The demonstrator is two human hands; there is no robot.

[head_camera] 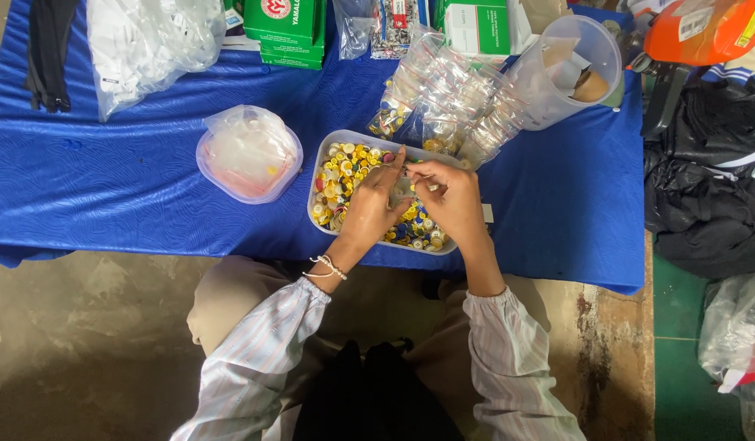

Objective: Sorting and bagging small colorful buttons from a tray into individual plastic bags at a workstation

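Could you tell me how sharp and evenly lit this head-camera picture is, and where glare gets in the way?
In the head view, light is soft and even, with little shadow. The hands, left and right, and the tray of buttons are fairly sharp. Glare whitens the plastic bags. Whatever the fingertips pinch is too small to tell.

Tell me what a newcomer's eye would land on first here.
First, the tray of many-coloured buttons at the middle of the blue cloth, with the left hand and right hand meeting over it, fingers pinched on something too small to tell. To its left sits a round tub under clear plastic; behind it, a heap of small clear bags.
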